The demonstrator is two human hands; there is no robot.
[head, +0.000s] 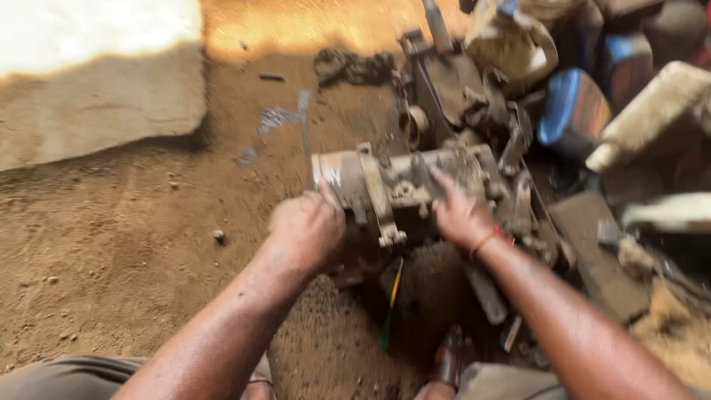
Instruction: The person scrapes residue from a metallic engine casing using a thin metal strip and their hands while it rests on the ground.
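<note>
Both hands are on a dirty grey metal machine part [400,189] that sits on the sandy floor [133,237]. The left hand [307,230] is curled tight on its near-left end — a closed grip. The right hand [459,215] lies over its right side with the fingers spread on top — a loose grip. More oily metal parts [459,89] lie just behind it. A thin screwdriver with a green and yellow handle [390,307] lies on the floor between the arms.
</note>
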